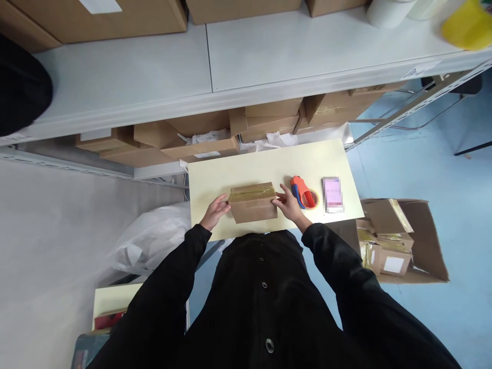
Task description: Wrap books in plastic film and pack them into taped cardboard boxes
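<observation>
A small cardboard box lies on the pale yellow tabletop, with shiny tape along its upper edge. My left hand has its fingertips at the left end of the box. At the opposite end, my right hand grips the right side with thumb and fingers. Between them the two hands hold the box. Just right of my right hand lies an orange and blue tape dispenser with a roll of tape in it. Beyond that is a pink-purple item, blurred out.
A grey shelf with cardboard boxes runs behind the table. Open cartons holding white paper stand beneath it. On the floor at right, a large open carton contains several taped boxes. A white plastic bag sits left of the table.
</observation>
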`<state>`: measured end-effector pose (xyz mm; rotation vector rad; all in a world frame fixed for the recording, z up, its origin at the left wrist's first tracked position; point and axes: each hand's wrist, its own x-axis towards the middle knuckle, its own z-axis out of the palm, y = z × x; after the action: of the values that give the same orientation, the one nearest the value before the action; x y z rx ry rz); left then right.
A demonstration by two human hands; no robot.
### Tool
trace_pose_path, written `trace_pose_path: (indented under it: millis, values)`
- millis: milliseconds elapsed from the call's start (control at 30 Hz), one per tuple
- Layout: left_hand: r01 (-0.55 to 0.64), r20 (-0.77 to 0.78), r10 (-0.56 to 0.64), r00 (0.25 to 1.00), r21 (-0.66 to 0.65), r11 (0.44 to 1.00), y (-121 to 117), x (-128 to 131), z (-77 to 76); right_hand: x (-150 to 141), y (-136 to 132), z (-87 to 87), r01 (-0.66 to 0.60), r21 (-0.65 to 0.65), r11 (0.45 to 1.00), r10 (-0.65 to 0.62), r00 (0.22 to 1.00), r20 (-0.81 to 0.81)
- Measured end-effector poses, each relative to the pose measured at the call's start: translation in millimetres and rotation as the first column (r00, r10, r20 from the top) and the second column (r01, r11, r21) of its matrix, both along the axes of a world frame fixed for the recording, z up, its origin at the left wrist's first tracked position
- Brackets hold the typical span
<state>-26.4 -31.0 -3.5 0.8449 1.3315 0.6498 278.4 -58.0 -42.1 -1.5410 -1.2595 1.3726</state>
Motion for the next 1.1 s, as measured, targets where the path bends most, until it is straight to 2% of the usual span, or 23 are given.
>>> trace_pose_path:
  millis: [100, 200, 467, 633, 733, 833, 933, 1000, 1100]
  values:
    - [-0.029, -0.095, 0.029, 0.995, 0.004, 1.0, 0, 1, -8.9, -8, 8, 0.7, 0.03, -0.042, 0.999, -0.027, 0.998, 0.064]
    - [-0.115, -0.184, 0.113, 0.976, 0.002, 0.993, 1, 1, -19.6, -18, 21, -3.3, 0.036, -0.064, 0.997, -0.028, 0.993, 0.118]
    - [-0.262, -0.265, 0.231, 0.936, -0.085, 0.961, 17, -3, -34.5, -33, 51, -17.5, -0.069, -0.19, 0.979, 0.059, 0.997, -0.056]
    - [-0.319, -0.314, 0.282, 0.907, -0.076, 0.945, 27, 5, -40.3, -39, 58, -24.4, -0.042, -0.196, 0.98, 0.029, 0.997, -0.064]
    - [-0.298, -0.353, 0.252, 0.901, -0.081, 0.951, 28, 4, -41.9, -45, 60, -23.8, -0.027, -0.167, 0.986, 0.021, 0.999, -0.041]
    - [-0.236, -0.459, 0.19, 0.868, -0.043, 0.971, 28, -1, -41.8, -40, 52, -15.9, -0.026, -0.054, 0.998, 0.03, 0.997, 0.066]
    - [-0.164, -0.561, 0.17, 0.81, 0.062, 0.984, 31, -5, -38.0, -14, 26, -5.8, -0.016, 0.119, 0.993, -0.017, 0.962, 0.274]
    - [-0.113, -0.595, 0.179, 0.784, 0.146, 0.983, 36, -3, -31.6, 11, 3, -2.4, 0.012, 0.176, 0.984, -0.092, 0.886, 0.455]
    - [0.0, -0.624, 0.165, 0.764, 0.256, 0.967, 47, 9, -15.5, 44, -27, -5.1, 0.034, 0.12, 0.992, -0.107, 0.734, 0.671]
